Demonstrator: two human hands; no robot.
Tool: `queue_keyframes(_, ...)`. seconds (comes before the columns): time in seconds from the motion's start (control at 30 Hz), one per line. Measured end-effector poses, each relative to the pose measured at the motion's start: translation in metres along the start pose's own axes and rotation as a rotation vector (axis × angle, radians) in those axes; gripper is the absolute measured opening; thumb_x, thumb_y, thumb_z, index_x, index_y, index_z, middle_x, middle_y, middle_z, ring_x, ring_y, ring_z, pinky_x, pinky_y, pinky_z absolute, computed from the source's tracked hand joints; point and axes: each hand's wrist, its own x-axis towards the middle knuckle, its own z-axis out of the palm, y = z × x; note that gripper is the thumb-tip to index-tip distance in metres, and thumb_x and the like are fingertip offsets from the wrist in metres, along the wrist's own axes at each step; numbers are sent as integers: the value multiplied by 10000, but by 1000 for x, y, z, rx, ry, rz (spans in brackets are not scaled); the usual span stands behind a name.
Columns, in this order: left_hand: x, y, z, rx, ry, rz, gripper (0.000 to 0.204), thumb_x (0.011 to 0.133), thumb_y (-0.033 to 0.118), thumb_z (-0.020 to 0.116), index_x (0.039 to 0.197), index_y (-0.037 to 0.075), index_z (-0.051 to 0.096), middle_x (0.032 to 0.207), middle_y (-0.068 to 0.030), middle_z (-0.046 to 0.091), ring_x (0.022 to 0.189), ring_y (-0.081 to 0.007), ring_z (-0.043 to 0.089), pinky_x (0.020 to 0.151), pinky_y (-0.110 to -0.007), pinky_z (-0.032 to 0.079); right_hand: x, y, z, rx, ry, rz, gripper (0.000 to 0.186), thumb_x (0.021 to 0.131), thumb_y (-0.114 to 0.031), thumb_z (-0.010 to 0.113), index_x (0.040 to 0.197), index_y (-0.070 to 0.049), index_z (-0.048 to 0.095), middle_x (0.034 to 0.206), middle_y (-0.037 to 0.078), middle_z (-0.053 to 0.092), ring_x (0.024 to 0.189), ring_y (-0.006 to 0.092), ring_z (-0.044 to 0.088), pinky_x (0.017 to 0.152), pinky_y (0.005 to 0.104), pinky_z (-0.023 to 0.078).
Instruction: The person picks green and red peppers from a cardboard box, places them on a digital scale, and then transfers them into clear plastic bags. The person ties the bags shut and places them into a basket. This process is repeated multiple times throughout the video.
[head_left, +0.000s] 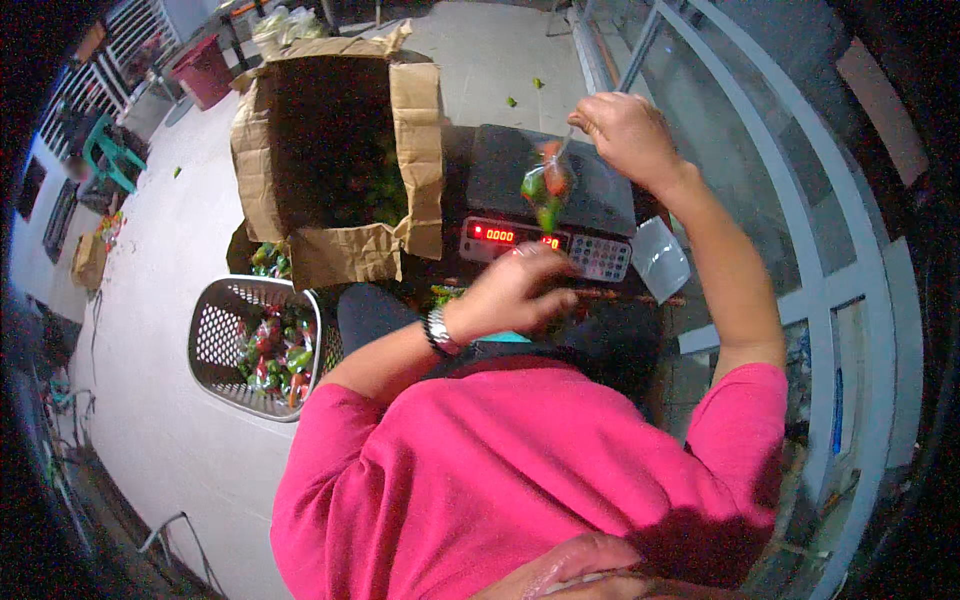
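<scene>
My right hand (628, 135) is raised over the digital scale (600, 255), its fingers pinched on the neck of a small clear plastic bag of peppers (548, 185). Green and orange-red peppers show through the hanging bag. Below it, in front of the scale's lit red display, is my left hand (520, 290), with a metal watch on the wrist. Its thumb is apart from its somewhat blurred fingers, and I see nothing in them. A flat clear plastic bag (661, 260) lies at the scale's right side.
Left of the scale stands a big open brown paper sack (417, 150), dark inside with green peppers low down. A grey plastic basket (213, 365) nearby holds several bagged peppers. A glass-panelled metal frame (820, 300) borders the right side. A red bin (203, 72) stands far left.
</scene>
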Motion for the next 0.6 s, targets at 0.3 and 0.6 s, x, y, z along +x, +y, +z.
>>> queue_keyframes(0.3, 32, 0, -96, -58, 119, -144, 510, 703, 269, 633, 1125, 35, 466, 1072, -127, 496, 1012, -240, 468, 853, -330, 364, -7, -21, -43, 202, 64, -1, 134, 746, -189, 533, 761, -57, 552, 700, 108, 537, 689, 279, 547, 602, 372, 430)
queue_keyframes(0.6, 86, -9, -47, -947, -734, -89, 745, 658, 268, 660, 1224, -55, 300, 1244, -157, 357, 1162, -218, 321, 982, -327, 211, -6, -23, -82, 895, -28, 25, 233, 845, -213, 471, 727, -13, 495, 688, 29, 449, 621, 96, 444, 564, 226, 373)
